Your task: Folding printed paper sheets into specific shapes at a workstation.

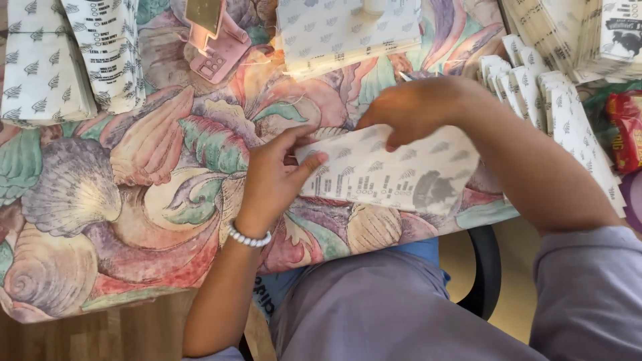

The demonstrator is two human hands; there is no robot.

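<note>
A flat white paper bag (394, 174) with a grey leaf print lies near the table's front edge on a shell-patterned cloth (120, 194). My left hand (274, 177), with a white bead bracelet on the wrist, presses its thumb on the bag's left end. My right hand (411, 107) pinches the bag's upper edge with curled fingers. The right forearm crosses over the bag's right part and hides it.
Stacks of the same printed bags lie at the far left (60, 60), top middle (348, 30) and right (568, 113). A pink handheld device (217, 40) sits at the top. A red packet (627, 130) lies at the right edge. A chair is below.
</note>
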